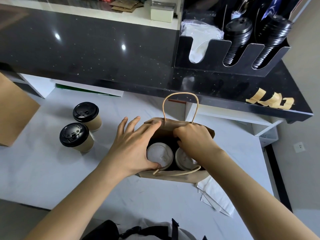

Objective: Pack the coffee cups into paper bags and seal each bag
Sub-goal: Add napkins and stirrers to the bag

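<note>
Coffee cups with white lids (159,156) sit side by side inside the open kraft paper bag (174,176) at centre frame, the second white-lidded cup (184,160) partly under the right wrist. Left hand (133,144) is spread over the bag's left end, fingers straight, fingertips on the far wall and thumb down at the near rim by the first lid. Right hand (194,137) is curled on the far rim near the upright handle (180,104) — looks like it's pinching the paper there. The bag's long axis runs left-right, so closing it probably means bringing far rim toward near rim, where the other handle (176,172) lies flopped. Two black-lidded cups (76,137) (86,115) wait at left of frame — nearer the left hand. Tape strips (270,101) hang off the black counter edge at right.
</note>
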Demonstrator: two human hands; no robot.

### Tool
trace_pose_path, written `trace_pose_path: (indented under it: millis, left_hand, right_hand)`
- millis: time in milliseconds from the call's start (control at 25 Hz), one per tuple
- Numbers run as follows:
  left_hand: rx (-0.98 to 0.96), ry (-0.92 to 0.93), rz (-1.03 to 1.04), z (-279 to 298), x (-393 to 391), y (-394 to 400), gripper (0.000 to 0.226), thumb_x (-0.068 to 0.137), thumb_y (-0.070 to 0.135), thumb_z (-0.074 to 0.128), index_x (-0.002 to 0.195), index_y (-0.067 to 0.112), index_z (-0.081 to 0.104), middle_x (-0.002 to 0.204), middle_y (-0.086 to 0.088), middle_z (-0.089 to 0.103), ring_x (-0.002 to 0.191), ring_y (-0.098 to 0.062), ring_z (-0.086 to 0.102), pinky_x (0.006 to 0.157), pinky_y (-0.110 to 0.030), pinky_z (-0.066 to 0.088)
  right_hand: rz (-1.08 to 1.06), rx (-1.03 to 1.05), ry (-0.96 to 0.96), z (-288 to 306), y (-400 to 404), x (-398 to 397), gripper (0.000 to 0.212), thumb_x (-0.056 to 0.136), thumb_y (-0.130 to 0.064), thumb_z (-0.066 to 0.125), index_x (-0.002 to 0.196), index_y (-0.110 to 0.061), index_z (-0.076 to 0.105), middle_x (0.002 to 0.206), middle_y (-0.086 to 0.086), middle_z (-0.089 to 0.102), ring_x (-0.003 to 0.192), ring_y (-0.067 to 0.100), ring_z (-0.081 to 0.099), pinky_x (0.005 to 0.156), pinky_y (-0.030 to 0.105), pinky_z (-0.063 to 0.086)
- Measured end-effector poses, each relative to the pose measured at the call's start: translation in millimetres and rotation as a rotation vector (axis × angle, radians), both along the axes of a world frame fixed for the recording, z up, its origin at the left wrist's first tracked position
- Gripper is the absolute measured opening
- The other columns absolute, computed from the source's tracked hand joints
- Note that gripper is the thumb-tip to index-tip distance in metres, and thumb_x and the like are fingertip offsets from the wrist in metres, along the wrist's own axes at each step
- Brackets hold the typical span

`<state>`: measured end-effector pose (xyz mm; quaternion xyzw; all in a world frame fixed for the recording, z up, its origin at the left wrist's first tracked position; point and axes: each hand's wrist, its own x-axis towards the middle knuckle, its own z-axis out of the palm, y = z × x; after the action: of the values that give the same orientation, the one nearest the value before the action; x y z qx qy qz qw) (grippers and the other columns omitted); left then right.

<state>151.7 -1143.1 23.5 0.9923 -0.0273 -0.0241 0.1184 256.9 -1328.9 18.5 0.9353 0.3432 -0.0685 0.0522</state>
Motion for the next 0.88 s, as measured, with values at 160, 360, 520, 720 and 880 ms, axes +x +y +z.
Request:
trace_pose_path:
  millis: [160, 360, 520, 720, 880]
  left_hand:
    - [-0.049, -0.001, -0.003, -2, 0, 0, 0.114, 0.061, 0.074, 0.073, 0.156, 0.04, 0.021, 0.16, 0.018, 0.034, 0.155, -0.027, 0.013, 0.124, -0.052, 0.002]
    - [-0.171, -0.057, 0.041, -8, -1, 0, 0.1, 0.065, 0.066, 0.08, 0.151, 0.041, 0.036, 0.152, 0.02, 0.044, 0.151, -0.02, 0.022, 0.124, -0.047, 0.007]
    - [-0.251, -0.059, 0.028, -11, -1, 3, 0.096, 0.063, 0.068, 0.076, 0.148, 0.038, 0.043, 0.149, 0.019, 0.047, 0.15, -0.021, 0.027, 0.122, -0.045, 0.013]
    - [-0.296, -0.106, 0.043, -11, -2, 3, 0.081, 0.069, 0.06, 0.073, 0.143, 0.033, 0.053, 0.142, 0.014, 0.055, 0.144, -0.024, 0.037, 0.117, -0.043, 0.024]
    - [-0.312, -0.119, 0.059, -12, 0, 3, 0.07, 0.077, 0.04, 0.086, 0.139, 0.031, 0.056, 0.141, 0.011, 0.057, 0.142, -0.025, 0.041, 0.115, -0.043, 0.027]
  right_hand:
    - [-0.024, 0.111, 0.02, 6, -10, -1, 0.019, 0.099, -0.022, 0.055, 0.112, -0.028, 0.067, 0.104, 0.0, 0.069, 0.095, 0.028, 0.064, 0.071, 0.034, 0.045]
    - [-0.083, 0.428, 0.12, 20, -38, -6, 0.013, 0.096, -0.026, 0.062, 0.102, -0.031, 0.072, 0.089, -0.009, 0.073, 0.088, 0.021, 0.067, 0.077, 0.037, 0.054]
    - [-0.178, 0.747, 0.149, 29, -65, -15, 0.011, 0.092, -0.018, 0.07, 0.096, -0.026, 0.077, 0.081, -0.014, 0.073, 0.077, 0.006, 0.067, 0.076, 0.033, 0.057]
    - [-0.314, 0.949, 0.013, 30, -103, -26, 0.01, 0.093, -0.012, 0.071, 0.095, -0.02, 0.077, 0.082, -0.012, 0.074, 0.077, 0.008, 0.069, 0.075, 0.026, 0.057]
    - [-0.444, 0.976, -0.032, 11, -138, -36, 0.01, 0.092, -0.01, 0.072, 0.096, -0.018, 0.077, 0.082, -0.012, 0.075, 0.076, 0.008, 0.071, 0.074, 0.026, 0.058]
